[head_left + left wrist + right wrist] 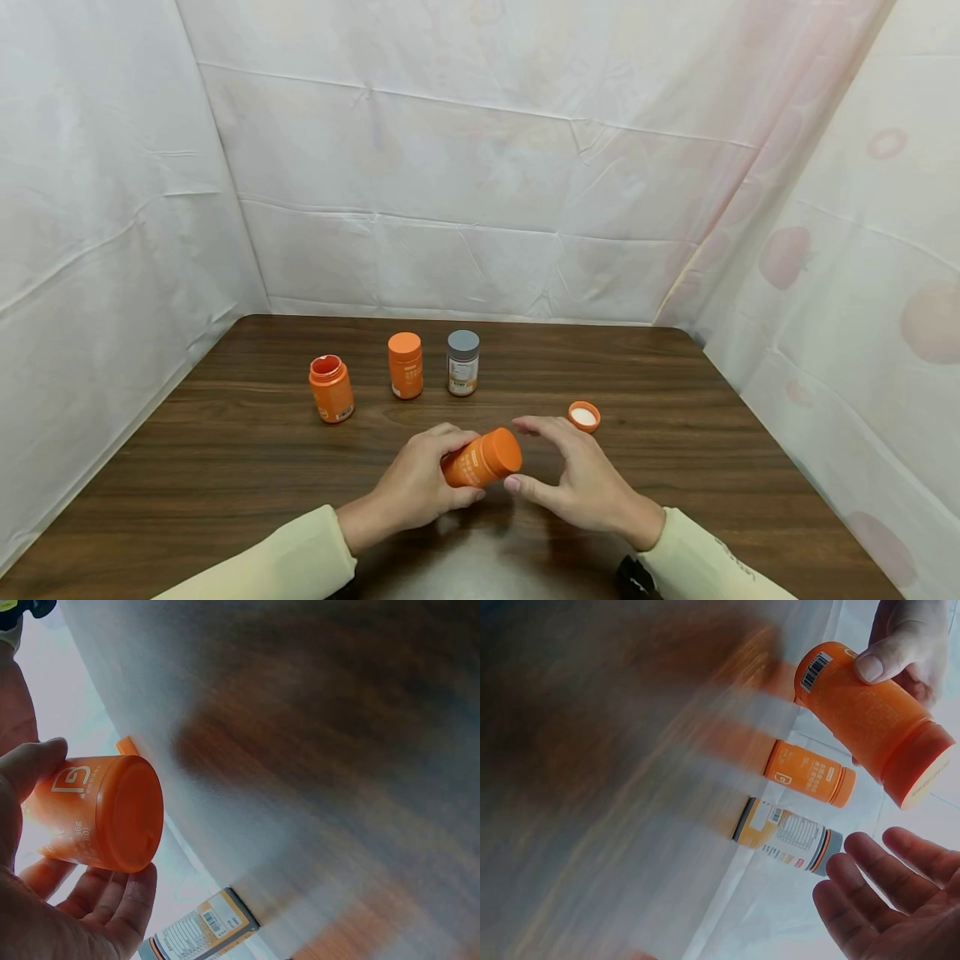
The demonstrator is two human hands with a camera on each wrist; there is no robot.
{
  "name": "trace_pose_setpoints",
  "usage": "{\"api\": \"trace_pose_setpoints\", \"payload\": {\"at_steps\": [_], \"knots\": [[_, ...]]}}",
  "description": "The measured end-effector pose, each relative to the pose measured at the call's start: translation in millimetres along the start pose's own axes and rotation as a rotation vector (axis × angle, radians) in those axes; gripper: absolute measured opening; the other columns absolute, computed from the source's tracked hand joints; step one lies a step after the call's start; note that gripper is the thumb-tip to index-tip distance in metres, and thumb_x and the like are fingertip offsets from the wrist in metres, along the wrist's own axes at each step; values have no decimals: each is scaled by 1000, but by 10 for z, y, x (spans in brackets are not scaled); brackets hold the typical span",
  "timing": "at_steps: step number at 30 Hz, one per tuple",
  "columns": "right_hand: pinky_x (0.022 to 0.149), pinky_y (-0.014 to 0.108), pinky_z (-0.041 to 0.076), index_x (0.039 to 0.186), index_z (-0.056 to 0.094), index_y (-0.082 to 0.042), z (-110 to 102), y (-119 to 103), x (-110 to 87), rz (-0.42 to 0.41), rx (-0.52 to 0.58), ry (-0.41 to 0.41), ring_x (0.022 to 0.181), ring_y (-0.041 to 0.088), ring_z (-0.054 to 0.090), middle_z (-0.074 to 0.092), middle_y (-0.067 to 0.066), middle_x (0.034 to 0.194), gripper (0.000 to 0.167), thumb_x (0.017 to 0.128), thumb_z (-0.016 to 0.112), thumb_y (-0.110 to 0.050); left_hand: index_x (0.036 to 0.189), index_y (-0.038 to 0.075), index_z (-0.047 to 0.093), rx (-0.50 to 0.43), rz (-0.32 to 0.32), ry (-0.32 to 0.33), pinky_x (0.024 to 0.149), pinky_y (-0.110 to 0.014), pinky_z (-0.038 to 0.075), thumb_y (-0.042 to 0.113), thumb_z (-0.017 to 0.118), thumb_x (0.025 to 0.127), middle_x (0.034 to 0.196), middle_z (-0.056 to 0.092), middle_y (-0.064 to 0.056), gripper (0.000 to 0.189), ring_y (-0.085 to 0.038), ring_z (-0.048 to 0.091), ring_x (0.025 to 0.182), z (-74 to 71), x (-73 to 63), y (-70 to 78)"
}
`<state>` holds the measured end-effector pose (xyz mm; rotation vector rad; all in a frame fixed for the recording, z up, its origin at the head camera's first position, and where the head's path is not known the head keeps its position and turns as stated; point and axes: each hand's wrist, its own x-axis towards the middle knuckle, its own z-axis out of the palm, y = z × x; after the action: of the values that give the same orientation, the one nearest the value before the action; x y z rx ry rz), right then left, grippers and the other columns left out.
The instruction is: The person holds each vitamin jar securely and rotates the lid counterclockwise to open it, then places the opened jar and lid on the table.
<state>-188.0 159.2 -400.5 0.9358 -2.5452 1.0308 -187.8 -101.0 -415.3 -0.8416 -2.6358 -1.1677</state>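
My left hand (422,477) grips an orange capped bottle (474,463) around its body, tilted so that its cap points to the right. In the left wrist view the bottle's base (133,815) faces the camera, with the thumb on one side and the fingers on the other. My right hand (587,483) is spread beside the cap end, thumb and fingers apart, holding nothing. In the right wrist view its fingers (900,874) lie apart from the bottle's cap (921,766).
An uncapped orange bottle (332,392) stands at the left. Behind my hands stand a capped orange bottle (406,368) and a grey-capped bottle (462,365). A loose orange cap (583,417) lies inside-up beyond my right hand. White sheeting (465,167) borders the brown table (225,467).
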Motion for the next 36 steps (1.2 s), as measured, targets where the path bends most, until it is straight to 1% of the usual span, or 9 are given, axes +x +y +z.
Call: {"api": "trace_pose_setpoints", "payload": {"at_steps": [5,7,12,14,19,23,27,33,36], "knots": [[97,45,52,139,59,-23,18,-23,15,-10,15,-2,118,11,61,64,-3,130,65,86,79,-54,121,22,72,5,3,-12,81,-31,52,20,94,74,107,65,13,52,-7,60,90,13,-11,2],[96,45,52,138,59,-23,29,-25,21,-13,24,-4,116,10,62,64,-5,128,64,86,79,-54,120,21,72,4,7,-16,81,-31,52,21,94,74,108,65,12,52,-7,60,90,19,-15,3],[94,46,53,136,61,-21,53,-27,33,-21,56,-7,111,14,66,63,-11,124,62,86,80,-52,119,23,72,-8,15,-30,79,-30,52,21,94,74,106,65,12,50,-6,59,89,23,-23,7],[94,45,54,135,62,-21,58,-31,39,-26,61,-8,109,13,66,63,-13,121,61,86,81,-51,119,24,72,-9,13,-34,79,-29,52,20,94,74,106,65,12,50,-6,60,89,23,-27,6],[91,41,55,131,65,-20,64,-39,57,-42,48,-6,104,6,63,64,-15,114,57,86,81,-50,119,26,72,7,11,-45,80,-30,51,22,94,75,108,65,12,49,-6,60,90,19,-22,5],[86,39,55,126,67,-19,72,-39,69,-58,36,-3,97,5,62,64,-17,107,52,86,81,-49,119,26,72,18,11,-56,80,-30,52,23,94,75,110,66,12,50,-6,60,91,14,-16,7],[83,38,55,120,68,-23,78,-35,74,-65,33,-8,92,5,61,63,-18,103,44,86,82,-48,119,26,72,10,14,-65,80,-30,52,21,93,76,110,67,11,48,-5,61,91,8,-14,9],[83,37,56,119,68,-22,72,-35,75,-68,47,-23,92,4,61,63,-18,103,42,87,81,-46,117,27,72,5,22,-74,81,-29,52,21,93,77,110,67,11,46,-4,61,92,6,-16,7],[84,37,56,119,68,-22,70,-38,72,-77,47,-27,93,4,60,63,-17,104,42,88,81,-45,118,27,72,8,16,-81,80,-29,52,21,93,77,110,68,11,46,-4,61,91,7,-16,6]]}}
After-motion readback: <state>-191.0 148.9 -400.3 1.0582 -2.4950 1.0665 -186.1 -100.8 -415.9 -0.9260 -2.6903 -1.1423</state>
